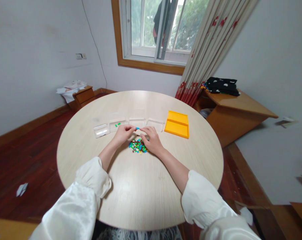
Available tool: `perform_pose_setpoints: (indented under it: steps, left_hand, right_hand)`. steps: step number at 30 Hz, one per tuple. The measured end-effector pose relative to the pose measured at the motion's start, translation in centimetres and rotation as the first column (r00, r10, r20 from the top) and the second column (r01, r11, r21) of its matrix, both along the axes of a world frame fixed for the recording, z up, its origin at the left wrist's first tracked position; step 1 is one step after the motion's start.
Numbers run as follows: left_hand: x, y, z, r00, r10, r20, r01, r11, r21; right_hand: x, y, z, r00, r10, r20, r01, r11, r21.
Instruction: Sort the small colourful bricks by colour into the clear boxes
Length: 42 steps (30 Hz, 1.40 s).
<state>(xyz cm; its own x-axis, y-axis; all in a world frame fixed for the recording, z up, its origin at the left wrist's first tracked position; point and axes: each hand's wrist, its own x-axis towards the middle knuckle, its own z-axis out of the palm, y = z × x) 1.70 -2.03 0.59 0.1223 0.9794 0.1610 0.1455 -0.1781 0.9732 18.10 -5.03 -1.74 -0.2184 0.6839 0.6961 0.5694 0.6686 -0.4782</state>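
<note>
Left sleeve (71,200) at 7 o'clock: white, satiny, loose, gathered near its end. Right sleeve (211,203) at 5 o'clock matches. Lap garment (138,234) at 6 o'clock is mottled grey-white.

Soft, bright daylight; window (147,31) beyond table (141,186) brightest, view through it partly washed out. Table evenly lit, faint soft shadows beneath forearms (108,155) above it. Glossy sheen on sleeves (68,203) at table's near edge. Floor (18,150) left of table darker. Wide-angle stretch: cabinet (241,113) right of table skewed. Small pieces (138,146) on table lack crisp detail.
</note>
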Motion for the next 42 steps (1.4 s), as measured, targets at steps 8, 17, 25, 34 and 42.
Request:
perform_pose_setpoints:
  steps: [8, 17, 25, 34, 42]
  left_hand:
    - [0.01, 0.05, 0.02, 0.999, -0.033, 0.004, 0.033, 0.999, -0.009]
    - [0.03, 0.03, 0.09, 0.998, -0.064, -0.006, 0.064, 0.998, -0.013]
    - [0.01, 0.01, 0.06, 0.997, -0.073, -0.012, 0.072, 0.996, -0.042]
    - [0.01, 0.04, -0.01, 0.998, -0.065, -0.019, 0.065, 0.998, -0.021]
    - [-0.01, 0.28, -0.40, 0.999, -0.039, -0.002, 0.039, 0.999, -0.019]
  right_hand:
    - [0.05, -0.09, 0.08, 1.000, -0.003, 0.005, 0.003, 1.000, 0.012]
    - [0.01, 0.01, -0.13, 1.000, 0.004, 0.003, -0.004, 1.000, 0.017]
    - [0.01, -0.07, -0.01, 1.000, -0.006, 0.008, 0.006, 1.000, -0.001]
    - [-0.01, -0.06, -0.06, 1.000, 0.007, 0.007, -0.007, 1.000, -0.008]
    - [0.01, -0.08, -0.11, 1.000, 0.015, 0.009, -0.015, 1.000, -0.021]
